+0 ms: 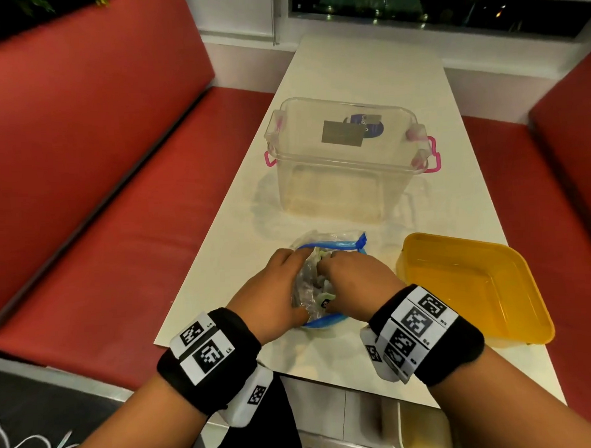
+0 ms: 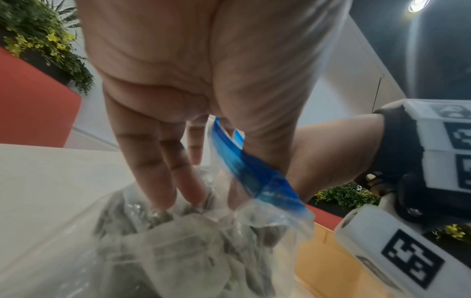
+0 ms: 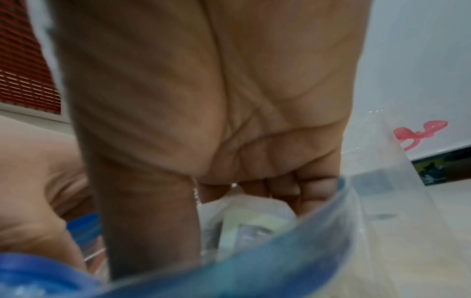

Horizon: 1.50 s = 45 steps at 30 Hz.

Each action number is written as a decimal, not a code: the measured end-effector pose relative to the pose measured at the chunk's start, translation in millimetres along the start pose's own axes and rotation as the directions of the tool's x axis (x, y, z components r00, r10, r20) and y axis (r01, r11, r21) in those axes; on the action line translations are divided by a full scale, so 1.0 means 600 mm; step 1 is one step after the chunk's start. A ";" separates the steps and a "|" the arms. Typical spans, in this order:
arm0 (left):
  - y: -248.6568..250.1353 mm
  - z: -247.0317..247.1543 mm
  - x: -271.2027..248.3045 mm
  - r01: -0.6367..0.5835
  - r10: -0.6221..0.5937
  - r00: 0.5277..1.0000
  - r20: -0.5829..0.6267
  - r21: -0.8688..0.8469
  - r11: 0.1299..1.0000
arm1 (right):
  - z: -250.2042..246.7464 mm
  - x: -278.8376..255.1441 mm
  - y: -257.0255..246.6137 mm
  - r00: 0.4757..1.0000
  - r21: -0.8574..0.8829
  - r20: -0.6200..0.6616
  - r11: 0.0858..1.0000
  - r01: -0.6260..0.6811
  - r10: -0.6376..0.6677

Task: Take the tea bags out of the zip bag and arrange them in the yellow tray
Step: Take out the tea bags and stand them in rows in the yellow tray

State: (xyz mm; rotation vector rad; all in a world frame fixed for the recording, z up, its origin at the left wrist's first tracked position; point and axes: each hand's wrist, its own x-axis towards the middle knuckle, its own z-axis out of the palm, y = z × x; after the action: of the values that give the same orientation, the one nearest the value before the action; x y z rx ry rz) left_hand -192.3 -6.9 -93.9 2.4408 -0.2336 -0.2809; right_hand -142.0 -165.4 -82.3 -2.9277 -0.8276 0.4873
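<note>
The clear zip bag with a blue zip strip lies open on the white table, near its front edge. My left hand pinches the bag's left rim, fingers outside on the plastic and thumb inside the blue strip. My right hand is inside the bag's mouth. Its fingers curl over a pale green tea bag opposite the thumb. More tea bags show dimly through the plastic. To the right of the bag sits the yellow tray, with nothing in it.
A clear storage box with pink handles stands behind the bag in the middle of the table. Red bench seats run along both sides. A window is at the table's far end.
</note>
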 end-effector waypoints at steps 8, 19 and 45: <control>0.016 -0.010 -0.001 0.019 -0.023 0.999 -0.044 -0.096 0.995 | -0.021 -0.030 0.005 1.000 -0.033 -0.031 0.999 0.002 -0.003; 0.046 -0.045 -0.004 -0.055 0.024 0.992 -0.126 -0.246 0.968 | -0.115 -0.069 0.051 0.970 0.531 -0.210 0.847 0.005 0.126; 0.140 0.040 0.088 0.350 0.091 0.933 0.347 -0.936 -0.018 | -0.147 -0.100 0.127 0.976 0.406 -0.156 0.910 -0.077 0.153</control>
State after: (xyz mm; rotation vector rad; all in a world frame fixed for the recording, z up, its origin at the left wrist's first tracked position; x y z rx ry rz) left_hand -155.9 -98.1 -66.2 0.8299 0.1085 -0.6578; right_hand -124.4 -259.4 7.8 -2.5985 -0.4661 0.3344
